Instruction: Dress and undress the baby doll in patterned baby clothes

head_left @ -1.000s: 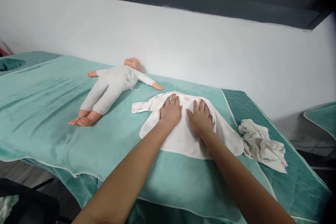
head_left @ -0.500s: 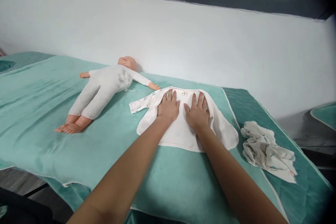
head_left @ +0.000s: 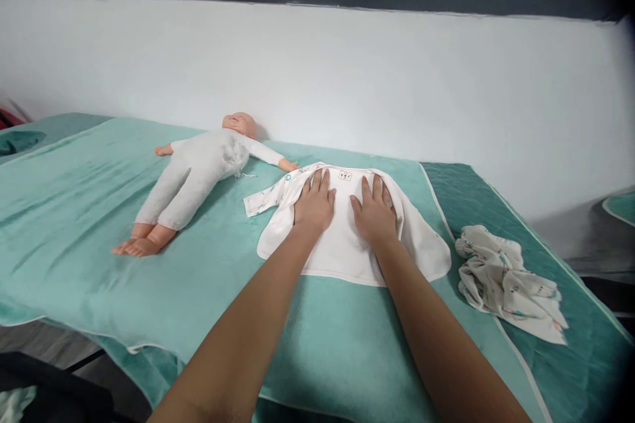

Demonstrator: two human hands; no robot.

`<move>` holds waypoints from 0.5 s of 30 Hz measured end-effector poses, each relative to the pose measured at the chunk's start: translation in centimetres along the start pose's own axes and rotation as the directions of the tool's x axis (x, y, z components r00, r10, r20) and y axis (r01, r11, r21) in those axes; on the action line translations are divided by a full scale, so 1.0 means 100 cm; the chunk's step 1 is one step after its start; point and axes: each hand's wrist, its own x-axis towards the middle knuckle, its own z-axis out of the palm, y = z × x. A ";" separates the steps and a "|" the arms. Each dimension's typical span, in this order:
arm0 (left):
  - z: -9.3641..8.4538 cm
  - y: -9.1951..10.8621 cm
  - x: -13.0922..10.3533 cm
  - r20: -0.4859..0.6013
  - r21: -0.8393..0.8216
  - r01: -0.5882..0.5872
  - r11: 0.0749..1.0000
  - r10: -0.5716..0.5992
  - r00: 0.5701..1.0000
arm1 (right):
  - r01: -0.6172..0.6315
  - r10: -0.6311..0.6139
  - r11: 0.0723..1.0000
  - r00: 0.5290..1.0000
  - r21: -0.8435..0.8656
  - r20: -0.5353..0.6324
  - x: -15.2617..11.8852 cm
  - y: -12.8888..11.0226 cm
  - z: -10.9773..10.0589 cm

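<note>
A white baby shirt (head_left: 347,238) lies spread open on the green cover, its inside and neck label facing up. My left hand (head_left: 315,203) rests flat on the shirt's left side, fingers spread and pointing toward the collar. On the right side of the same shirt, my right hand (head_left: 374,211) also lies flat with its fingers apart. One printed sleeve (head_left: 265,199) sticks out to the left; the other sleeve is not visible. A baby doll (head_left: 198,165) in a white body suit lies on its back to the left, one hand close to the shirt's shoulder.
Crumpled printed baby clothing (head_left: 510,284) lies to the right on a darker green quilted cover (head_left: 456,195). Behind the bed stands a white wall (head_left: 317,79). The light green cover (head_left: 223,291) hangs over the front edge, with a black object (head_left: 54,383) at the lower left.
The camera view has tilted and shifted slightly. Both hands stay flat on the shirt in nearly the same place; the doll and the crumpled clothing have not moved on the bed.
</note>
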 end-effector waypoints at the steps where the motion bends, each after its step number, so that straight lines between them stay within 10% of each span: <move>1: 0.000 0.000 0.000 -0.002 0.002 -0.003 1.000 0.003 1.000 | 0.020 -0.020 1.000 1.000 0.010 -0.004 0.001 0.004 -0.001; 15: 0.001 0.002 0.007 0.210 0.029 0.080 0.996 -0.085 0.974 | 0.038 -0.039 0.999 0.972 0.012 0.231 0.011 0.015 0.008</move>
